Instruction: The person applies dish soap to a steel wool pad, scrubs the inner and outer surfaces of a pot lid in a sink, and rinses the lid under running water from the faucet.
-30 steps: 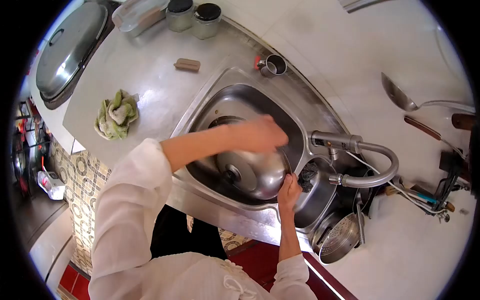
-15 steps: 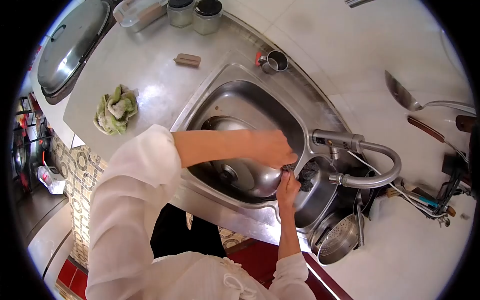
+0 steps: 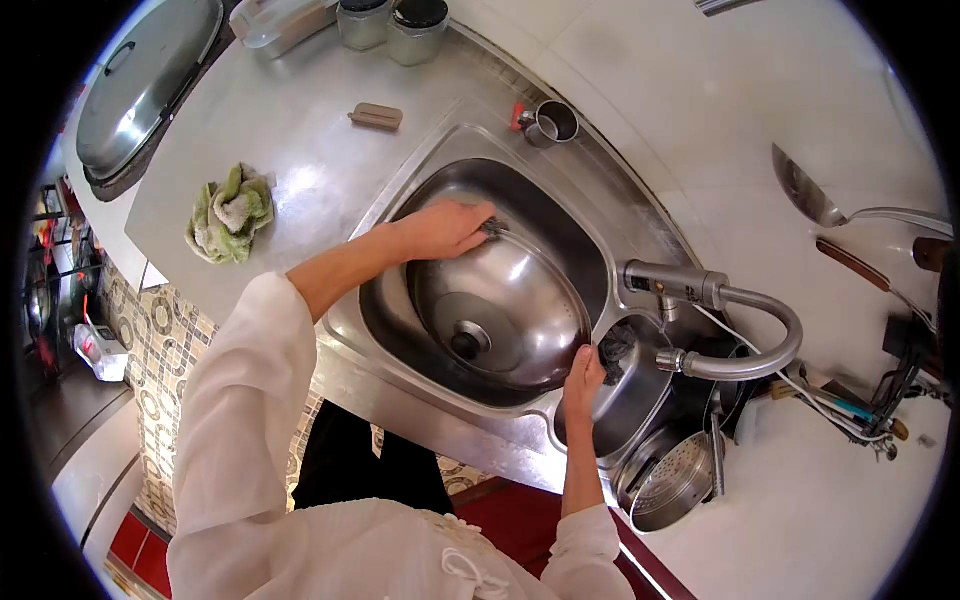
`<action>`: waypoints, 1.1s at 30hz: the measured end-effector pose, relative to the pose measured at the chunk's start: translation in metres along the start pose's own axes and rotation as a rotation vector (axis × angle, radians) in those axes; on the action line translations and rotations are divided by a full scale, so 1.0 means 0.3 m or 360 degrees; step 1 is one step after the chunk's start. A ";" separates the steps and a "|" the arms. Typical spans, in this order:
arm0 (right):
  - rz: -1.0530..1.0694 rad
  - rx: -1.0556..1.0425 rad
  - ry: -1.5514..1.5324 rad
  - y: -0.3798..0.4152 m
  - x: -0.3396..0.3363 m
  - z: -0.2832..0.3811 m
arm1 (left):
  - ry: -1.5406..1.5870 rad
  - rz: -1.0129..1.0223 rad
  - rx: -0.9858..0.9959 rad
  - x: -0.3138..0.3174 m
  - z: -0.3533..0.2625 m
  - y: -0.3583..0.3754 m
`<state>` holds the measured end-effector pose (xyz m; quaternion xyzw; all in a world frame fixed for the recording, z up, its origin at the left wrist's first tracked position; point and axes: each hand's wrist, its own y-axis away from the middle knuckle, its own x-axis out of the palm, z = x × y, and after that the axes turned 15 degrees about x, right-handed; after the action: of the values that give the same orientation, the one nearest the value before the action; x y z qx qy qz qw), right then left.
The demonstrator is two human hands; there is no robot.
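Note:
A large round stainless steel lid (image 3: 525, 300) with a dark knob (image 3: 466, 343) at its middle lies tilted in the main sink basin (image 3: 395, 370). At its far-left rim my left hand (image 3: 445, 228) is closed around a grey scouring pad (image 3: 491, 228), which touches the metal. My right hand (image 3: 583, 380) grips the lid's near-right rim, beside the divider between the basins. A dark grey, crumpled mesh-like clump (image 3: 617, 345) sits in the small basin just past that hand.
The faucet (image 3: 675, 282) arches over the small basin. A metal cup (image 3: 552, 123) stands behind the sink. On the left counter are a green-white cloth (image 3: 232, 215) and a brown bar-shaped object (image 3: 377, 117). A perforated steel pan (image 3: 672, 480) rests right of the sink; utensils hang along the wall.
My left hand has swung away from the right hand to the lid's far-left rim, taking the scouring pad along. The lid has shifted slightly; my right hand stays at the near-right rim.

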<state>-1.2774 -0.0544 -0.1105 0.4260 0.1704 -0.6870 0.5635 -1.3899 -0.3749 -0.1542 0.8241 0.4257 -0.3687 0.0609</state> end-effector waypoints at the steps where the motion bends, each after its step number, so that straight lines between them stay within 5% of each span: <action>1: 0.0039 -0.0057 0.0032 -0.015 -0.015 0.017 | 0.0008 -0.0002 -0.0001 0.002 -0.013 -0.016; 8: 0.0320 -0.0568 0.0381 -0.112 -0.014 0.270 | -0.0404 0.0156 0.0543 0.033 -0.291 -0.226; 12: 0.0067 -0.0688 0.0162 -0.047 -0.004 0.174 | -0.0328 0.0119 0.0820 0.044 -0.321 -0.208; 19: 0.0127 -0.0487 0.0066 -0.059 -0.003 0.174 | -0.0497 -0.0013 0.0374 -0.017 -0.019 0.012; 24: 0.0174 -0.0385 0.0122 -0.057 -0.008 0.191 | -0.0443 -0.0183 0.0161 -0.017 -0.059 0.005; 28: 0.0247 -0.0389 0.0137 -0.052 0.000 0.222 | -0.0661 0.0151 0.0867 -0.005 -0.241 -0.209; 33: 0.0184 -0.0316 -0.0011 -0.040 -0.005 0.210 | -0.0452 0.0313 0.0980 0.071 -0.300 -0.277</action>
<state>-1.3131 -0.0948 -0.0758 0.3747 0.2110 -0.6346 0.6422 -1.3942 -0.2713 -0.0856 0.7813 0.2005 -0.5831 -0.0965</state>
